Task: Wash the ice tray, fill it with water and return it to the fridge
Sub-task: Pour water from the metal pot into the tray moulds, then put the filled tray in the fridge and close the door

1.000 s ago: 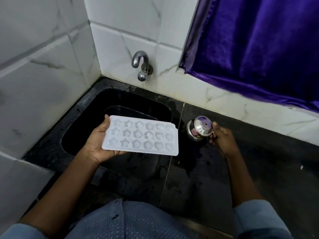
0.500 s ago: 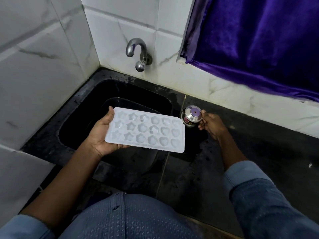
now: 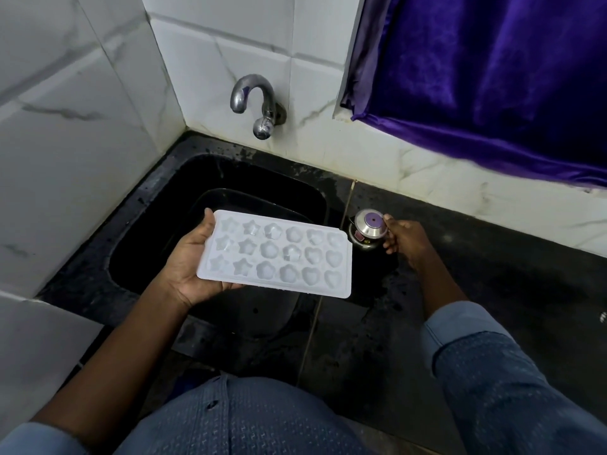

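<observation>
A white ice tray with star, flower and heart moulds is held flat over the black sink. My left hand grips its left end from below, thumb on the rim. Some cells look wet or hold a little water. My right hand is closed on a small steel pot with a lid, which stands on the black counter just right of the sink. The metal tap sticks out of the wall above the sink; no water runs from it.
White marble-look tiles cover the left and back walls. A purple curtain hangs at the upper right. The dark wet counter stretches to the right. A dark basin lies inside the sink under the tray.
My right hand has drawn the steel pot leftward along the counter, close to the tray's right end. The tray stays held flat over the sink, and my view has shifted slightly.
</observation>
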A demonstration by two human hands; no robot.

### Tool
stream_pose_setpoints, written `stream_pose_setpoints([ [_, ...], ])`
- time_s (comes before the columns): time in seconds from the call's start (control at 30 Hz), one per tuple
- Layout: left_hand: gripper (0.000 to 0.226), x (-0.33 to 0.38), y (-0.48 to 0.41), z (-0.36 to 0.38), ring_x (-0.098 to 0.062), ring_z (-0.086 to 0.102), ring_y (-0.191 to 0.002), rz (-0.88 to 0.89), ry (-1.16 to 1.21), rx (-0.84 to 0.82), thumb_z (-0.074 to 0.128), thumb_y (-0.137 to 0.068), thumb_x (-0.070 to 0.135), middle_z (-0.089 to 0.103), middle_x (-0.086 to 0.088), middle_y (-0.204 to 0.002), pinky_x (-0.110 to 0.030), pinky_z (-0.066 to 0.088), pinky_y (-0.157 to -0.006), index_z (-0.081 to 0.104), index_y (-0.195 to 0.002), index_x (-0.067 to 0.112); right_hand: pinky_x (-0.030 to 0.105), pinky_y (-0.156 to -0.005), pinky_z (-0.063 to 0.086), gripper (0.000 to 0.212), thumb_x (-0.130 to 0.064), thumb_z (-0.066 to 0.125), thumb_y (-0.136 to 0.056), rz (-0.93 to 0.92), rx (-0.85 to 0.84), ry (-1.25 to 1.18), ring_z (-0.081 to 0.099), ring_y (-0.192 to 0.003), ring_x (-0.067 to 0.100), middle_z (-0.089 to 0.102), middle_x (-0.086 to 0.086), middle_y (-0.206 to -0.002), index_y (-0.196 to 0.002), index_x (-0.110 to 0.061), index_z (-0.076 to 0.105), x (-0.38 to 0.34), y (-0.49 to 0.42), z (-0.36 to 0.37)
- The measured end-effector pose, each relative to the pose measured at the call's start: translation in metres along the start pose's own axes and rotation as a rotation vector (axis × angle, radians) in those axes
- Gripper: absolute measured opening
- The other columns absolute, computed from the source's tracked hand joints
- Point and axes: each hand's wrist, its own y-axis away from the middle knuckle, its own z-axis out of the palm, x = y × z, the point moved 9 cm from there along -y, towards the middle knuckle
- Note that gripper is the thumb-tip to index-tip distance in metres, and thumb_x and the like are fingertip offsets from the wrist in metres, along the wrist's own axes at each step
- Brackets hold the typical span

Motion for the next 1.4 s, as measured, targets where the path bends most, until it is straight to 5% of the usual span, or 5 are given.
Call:
stream_pose_setpoints([
  [0.37, 0.076, -0.002, -0.005, 0.008, -0.042, 0.059, -0.138, -0.026, -0.001, 0.0, 0.049, -0.098, 0.077, 0.059, -0.017, -0.152, -0.064, 0.055, -0.1, 0.07, -0.139, 0.017, 0.032, -0.073, 0.041, 0.023, -0.027, 0.054, -0.108, -0.166, 0.505, -0.052, 0.057, -0.084, 0.023, 0.061, 0.013, -0.089, -0.094, -0.009, 0.057, -0.011, 0.05, -0.017],
  [0.57, 0.076, -0.006, -0.006, 0.014, -0.042, 0.058, -0.139, -0.043, 0.008, -0.005, 0.048, -0.098, 0.077, 0.059, -0.017, -0.153, -0.065, 0.053, -0.103, 0.071, -0.138, 0.016, 0.035, -0.067, 0.053, 0.006, -0.024, 0.058, -0.104, -0.048, 0.062, -0.485, 0.069, -0.081, 0.023, 0.073, 0.008, -0.105, -0.104, -0.021, 0.063, -0.024, 0.119, 0.055],
  [0.73, 0.078, -0.013, -0.006, 0.02, -0.043, 0.058, -0.138, -0.062, 0.006, -0.037, 0.05, -0.097, 0.077, 0.059, -0.019, -0.152, -0.064, 0.054, -0.101, 0.069, -0.14, 0.015, 0.057, -0.098, 0.056, 0.058, -0.059, 0.04, -0.107, 0.101, -0.229, -0.648, 0.071, -0.119, 0.033, 0.072, 0.01, -0.132, -0.137, -0.018, 0.066, -0.026, 0.17, 0.09],
  [1.0, 0.078, -0.025, 0.001, 0.027, -0.043, 0.057, -0.139, -0.056, 0.013, -0.044, 0.052, -0.096, 0.076, 0.058, -0.018, -0.153, -0.065, 0.053, -0.103, 0.069, -0.14, 0.015, 0.039, -0.079, 0.064, 0.059, -0.067, 0.04, -0.103, 0.071, -0.152, -0.627, 0.073, -0.114, 0.028, 0.075, 0.006, -0.127, -0.127, -0.025, 0.074, -0.026, 0.193, 0.087],
  [1.4, 0.072, -0.032, 0.025, 0.017, -0.038, 0.071, -0.123, 0.073, 0.045, 0.181, 0.043, -0.102, 0.07, 0.07, -0.018, -0.139, -0.055, 0.063, -0.088, 0.081, -0.12, 0.011, 0.056, -0.097, 0.058, 0.041, -0.048, 0.046, -0.108, 0.031, -0.09, -0.566, 0.075, -0.111, 0.028, 0.078, 0.005, -0.12, -0.118, -0.023, 0.077, -0.017, 0.192, 0.074],
])
